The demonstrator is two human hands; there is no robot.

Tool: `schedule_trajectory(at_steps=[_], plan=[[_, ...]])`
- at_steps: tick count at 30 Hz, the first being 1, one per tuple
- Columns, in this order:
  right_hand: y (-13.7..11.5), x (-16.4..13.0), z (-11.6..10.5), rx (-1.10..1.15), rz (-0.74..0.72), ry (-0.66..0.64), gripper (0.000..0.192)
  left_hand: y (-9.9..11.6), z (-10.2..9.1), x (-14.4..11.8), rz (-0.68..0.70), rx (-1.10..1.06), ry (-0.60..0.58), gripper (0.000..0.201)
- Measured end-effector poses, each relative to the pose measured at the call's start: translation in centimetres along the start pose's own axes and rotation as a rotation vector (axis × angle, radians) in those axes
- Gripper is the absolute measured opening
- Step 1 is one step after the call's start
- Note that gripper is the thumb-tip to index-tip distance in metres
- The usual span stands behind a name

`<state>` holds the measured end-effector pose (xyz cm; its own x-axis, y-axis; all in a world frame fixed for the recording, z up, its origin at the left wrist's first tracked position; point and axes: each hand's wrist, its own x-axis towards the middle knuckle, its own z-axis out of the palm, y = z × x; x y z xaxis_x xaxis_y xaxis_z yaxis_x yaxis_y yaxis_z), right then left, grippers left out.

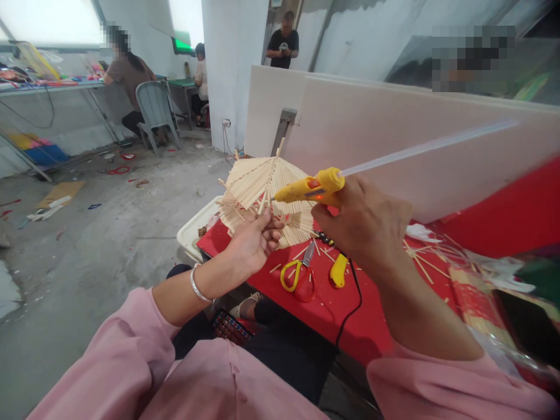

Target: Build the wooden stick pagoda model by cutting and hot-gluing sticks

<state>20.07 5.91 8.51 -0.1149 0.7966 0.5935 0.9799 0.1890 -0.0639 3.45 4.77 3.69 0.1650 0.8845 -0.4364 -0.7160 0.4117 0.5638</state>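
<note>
The left hand point(251, 242) holds a small roof-shaped model made of thin pale wooden sticks point(262, 195) up in the air, over the edge of the red table point(350, 315). Its grip is closed around the bottom of the model. The right hand point(363, 224) is wrapped tight around a yellow glue gun point(312, 188) with a long clear glue stick point(429, 146) in its back. The gun's tip touches the model. Yellow-handled scissors point(300, 274) lie on the table, just below.

No legible txt or labels.
</note>
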Motion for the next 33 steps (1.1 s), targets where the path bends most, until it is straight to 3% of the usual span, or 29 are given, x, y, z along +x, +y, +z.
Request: schedule_trajectory(at_steps=[5,17,24,33], plan=[[0.2,0.3,-0.3,-0.07,0.029,0.044,0.04,0.0,0.1,0.0,0.005,0.021,0.019,0.032],[-1.1,1.2,0.8,-0.094,0.077,-0.038,0.044,-0.3,-0.3,0.3,0.008,0.026,-0.007,0.032],[-0.4,0.7,1.2,-0.065,0.019,0.071,0.041,-0.2,-0.3,0.3,0.013,0.001,-0.042,0.031],[-0.8,0.9,1.1,-0.099,0.069,-0.017,0.042,0.1,0.2,0.0,-0.024,0.006,0.016,0.028]])
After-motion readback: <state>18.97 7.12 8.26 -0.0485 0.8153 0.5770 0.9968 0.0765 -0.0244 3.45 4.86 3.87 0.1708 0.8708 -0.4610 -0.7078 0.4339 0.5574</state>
